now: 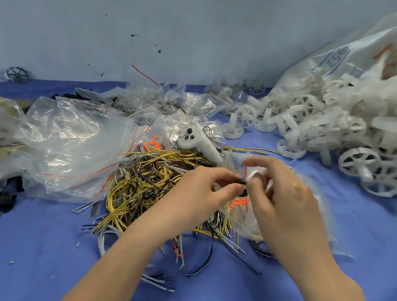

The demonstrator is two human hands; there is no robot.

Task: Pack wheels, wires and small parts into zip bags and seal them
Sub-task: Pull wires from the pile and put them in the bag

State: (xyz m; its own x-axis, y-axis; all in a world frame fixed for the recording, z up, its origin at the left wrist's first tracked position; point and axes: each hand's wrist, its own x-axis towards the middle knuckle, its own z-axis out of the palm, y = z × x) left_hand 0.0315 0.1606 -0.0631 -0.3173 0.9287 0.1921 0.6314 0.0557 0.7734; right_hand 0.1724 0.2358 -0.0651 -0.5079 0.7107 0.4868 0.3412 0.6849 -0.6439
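Note:
My left hand (pixel 197 194) pinches a small black part (pixel 242 181) at the mouth of a clear zip bag (pixel 249 218). My right hand (pixel 282 197) holds that bag's red-striped opening apart with thumb and fingers. Orange parts (pixel 238 202) show inside the bag. Both hands hover over a tangled pile of yellow, black and grey wires (pixel 146 181) on the blue table. White plastic wheels (pixel 316 127) lie heaped at the right.
A white handheld controller (pixel 198 140) rests on the wire pile. Empty zip bags (pixel 72 143) are piled at the left and middle back. A big sack of wheels (pixel 382 71) leans at the right. Black parts (pixel 1 201) lie at the left edge.

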